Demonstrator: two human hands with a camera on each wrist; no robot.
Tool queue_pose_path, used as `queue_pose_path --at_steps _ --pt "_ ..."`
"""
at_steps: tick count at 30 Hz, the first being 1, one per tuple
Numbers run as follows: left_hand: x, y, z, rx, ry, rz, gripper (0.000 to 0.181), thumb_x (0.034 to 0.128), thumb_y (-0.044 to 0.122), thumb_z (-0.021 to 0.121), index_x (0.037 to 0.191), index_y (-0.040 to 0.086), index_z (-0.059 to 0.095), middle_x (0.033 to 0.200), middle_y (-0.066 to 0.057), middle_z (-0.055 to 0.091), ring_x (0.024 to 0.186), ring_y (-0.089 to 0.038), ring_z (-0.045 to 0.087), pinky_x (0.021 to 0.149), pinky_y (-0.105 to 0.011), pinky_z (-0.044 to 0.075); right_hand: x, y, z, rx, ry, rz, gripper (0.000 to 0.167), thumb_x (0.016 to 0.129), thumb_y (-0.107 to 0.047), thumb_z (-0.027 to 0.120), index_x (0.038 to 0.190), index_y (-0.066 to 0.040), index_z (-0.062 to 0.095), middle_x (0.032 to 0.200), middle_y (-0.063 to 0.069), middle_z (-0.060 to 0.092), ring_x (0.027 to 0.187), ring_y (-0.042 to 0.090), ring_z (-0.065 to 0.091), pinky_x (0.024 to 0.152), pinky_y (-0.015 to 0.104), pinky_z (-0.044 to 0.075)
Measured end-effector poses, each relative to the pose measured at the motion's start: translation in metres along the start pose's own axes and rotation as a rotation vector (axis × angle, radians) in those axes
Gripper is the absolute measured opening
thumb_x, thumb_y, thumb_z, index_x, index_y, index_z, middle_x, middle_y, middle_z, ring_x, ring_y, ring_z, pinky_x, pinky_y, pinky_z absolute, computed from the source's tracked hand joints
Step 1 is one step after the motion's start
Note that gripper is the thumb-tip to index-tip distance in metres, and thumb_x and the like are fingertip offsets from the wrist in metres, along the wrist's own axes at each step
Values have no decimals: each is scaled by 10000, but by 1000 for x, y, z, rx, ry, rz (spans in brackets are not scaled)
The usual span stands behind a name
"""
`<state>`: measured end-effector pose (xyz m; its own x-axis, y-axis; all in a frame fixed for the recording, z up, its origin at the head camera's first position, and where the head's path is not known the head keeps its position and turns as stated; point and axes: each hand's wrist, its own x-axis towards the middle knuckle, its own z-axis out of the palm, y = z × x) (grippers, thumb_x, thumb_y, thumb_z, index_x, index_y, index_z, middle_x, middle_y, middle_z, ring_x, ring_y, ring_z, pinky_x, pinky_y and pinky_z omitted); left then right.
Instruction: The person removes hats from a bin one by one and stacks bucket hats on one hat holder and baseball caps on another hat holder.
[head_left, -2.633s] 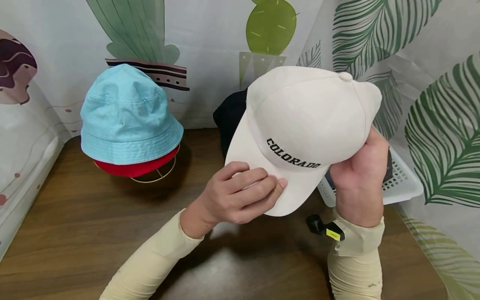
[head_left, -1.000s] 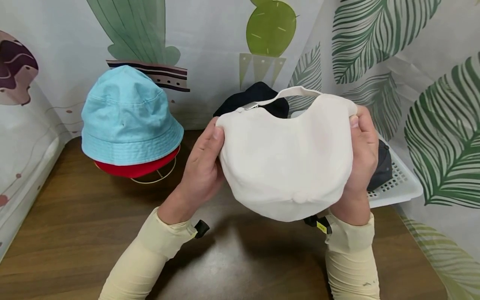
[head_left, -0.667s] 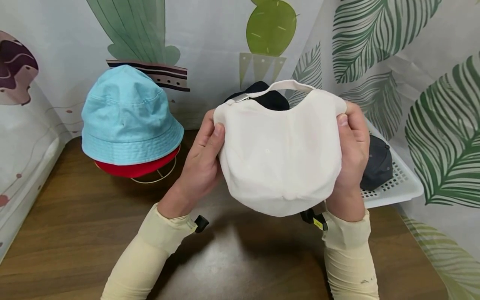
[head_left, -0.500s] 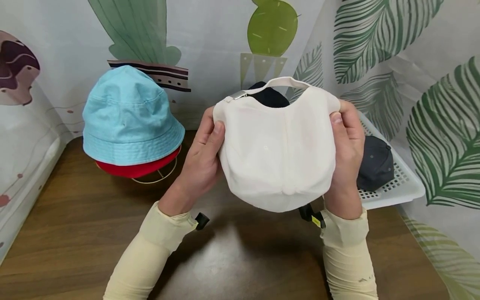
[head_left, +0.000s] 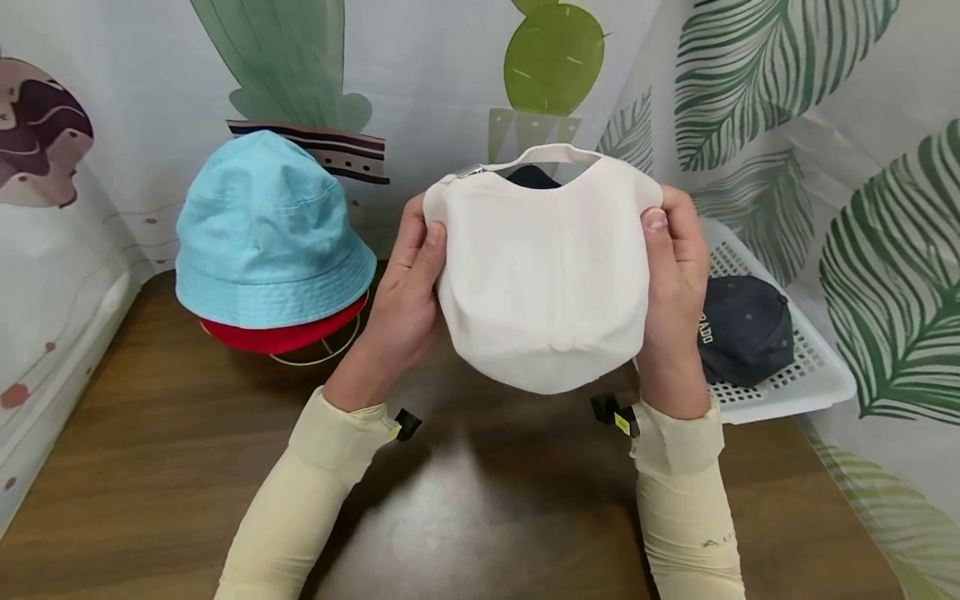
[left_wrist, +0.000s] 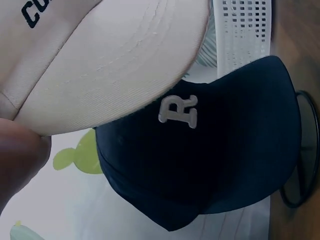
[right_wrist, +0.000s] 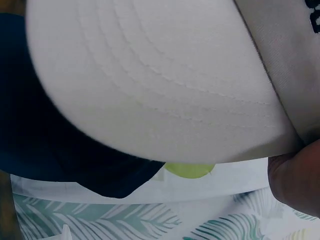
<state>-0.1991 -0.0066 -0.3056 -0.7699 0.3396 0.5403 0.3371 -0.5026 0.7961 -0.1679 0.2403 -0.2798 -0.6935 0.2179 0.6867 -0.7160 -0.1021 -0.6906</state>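
My left hand [head_left: 405, 287] and right hand [head_left: 675, 279] grip a white baseball cap [head_left: 543, 283] by its two sides, thumbs on the near face. Its back faces me, with the strap and metal buckle uppermost and the crown button low. Both wrist views show the brim on the far side, and black lettering shows partly. Right behind it is a navy cap [left_wrist: 145, 150] with a raised letter R, mostly hidden in the head view. In the left wrist view the white brim overlaps the navy crown; whether they touch I cannot tell.
At the left, a light blue bucket hat [head_left: 262, 233] sits over a red hat [head_left: 288, 333] on a wire stand [head_left: 322, 354]. A white perforated basket [head_left: 813, 379] with a dark grey cap [head_left: 750, 329] stands at the right. A dark round stand [left_wrist: 300, 192] shows below the navy cap.
The white cap has been turned from lettering toward me to its back toward me. My left hand went from brim to side. Lately both hands carry it away from me, slightly left.
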Motion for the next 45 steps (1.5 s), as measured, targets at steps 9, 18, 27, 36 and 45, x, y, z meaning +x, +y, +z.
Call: queue_pose_path --at_steps 9,18,27,36,45 --pt "20 -9 -7 62 66 7 383 1167 232 351 1547 203 383 1481 -53 459 1373 -264 452 1105 -417 438 20 20 3 -7 12 33 149 1109 -92 468 1130 -48 609 929 73 563 711 179 578 618 278 477" --pt "51 -17 -15 100 103 -7 393 1168 253 344 1552 172 367 1461 -25 455 1354 -214 471 1123 -379 431 48 39 8 -43 55 72 139 1116 -90 464 1108 -94 603 938 22 595 781 165 606 693 287 514" --pt "75 -35 -23 187 181 -12 384 1164 269 391 1533 167 413 1386 -27 510 1275 -224 535 1045 -404 491 67 57 7 -64 144 291 164 1123 -103 467 1020 -120 593 844 34 500 753 155 562 710 293 485" --pt "83 -47 -32 349 356 -132 360 1156 273 432 1485 159 520 1346 -45 557 1196 -182 565 999 -352 493 73 86 5 -178 186 440 186 1131 -136 472 1002 -124 606 945 22 536 801 143 550 759 301 463" --pt "88 -61 -42 419 467 -209 311 1133 278 513 1386 145 635 1190 -37 619 1035 -175 600 870 -335 528 75 100 4 -286 194 526 199 1126 -165 473 978 -120 597 1046 20 546 897 150 537 799 308 455"
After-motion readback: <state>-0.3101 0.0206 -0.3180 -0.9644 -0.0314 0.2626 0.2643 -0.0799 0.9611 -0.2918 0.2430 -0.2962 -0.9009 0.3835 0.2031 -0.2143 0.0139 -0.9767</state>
